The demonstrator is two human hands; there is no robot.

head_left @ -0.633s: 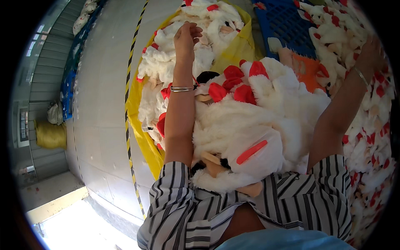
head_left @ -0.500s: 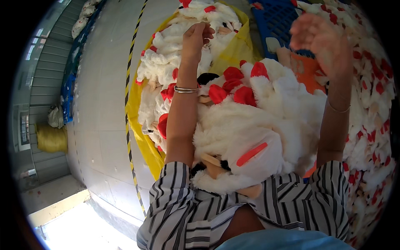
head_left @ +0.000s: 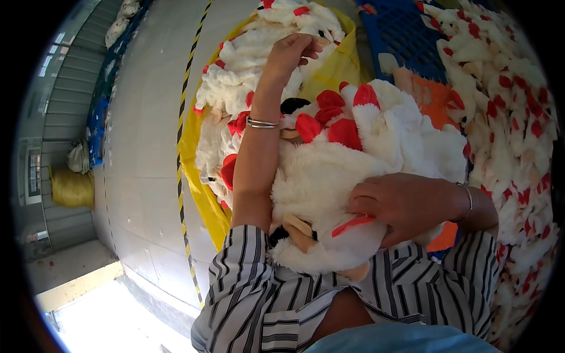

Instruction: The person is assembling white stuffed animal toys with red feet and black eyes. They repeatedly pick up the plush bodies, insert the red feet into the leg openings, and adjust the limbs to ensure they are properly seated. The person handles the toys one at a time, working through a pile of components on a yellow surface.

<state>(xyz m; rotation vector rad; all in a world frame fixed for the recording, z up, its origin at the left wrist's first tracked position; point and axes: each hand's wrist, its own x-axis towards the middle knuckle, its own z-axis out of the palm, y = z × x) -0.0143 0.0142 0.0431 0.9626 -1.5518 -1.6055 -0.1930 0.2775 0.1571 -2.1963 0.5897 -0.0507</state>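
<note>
A white plush toy skin (head_left: 329, 176) with red, tan and black parts lies across my lap and against my striped shirt. My right hand (head_left: 406, 203) is down on it, fingers bent into the fur beside a narrow red strip (head_left: 352, 226). Farther off, my left hand (head_left: 294, 53) is raised in front of the heap of plush skins (head_left: 235, 65). Its fingers are curled and pressed together; whatever they hold, if anything, is too small to make out. Red fabric pieces (head_left: 329, 115) stick up from the toy skin between my forearms.
A yellow sack (head_left: 206, 200) surrounds the heap at left. Blue plastic crating (head_left: 400, 35) and an orange crate (head_left: 432, 97) stand beyond the toy skin. More plush skins (head_left: 500, 112) are piled at right. Striped floor tape (head_left: 182, 176) runs along the left.
My right hand has come down from its raised, open position onto the plush skin in my lap. My left hand has shifted slightly right and stays raised.
</note>
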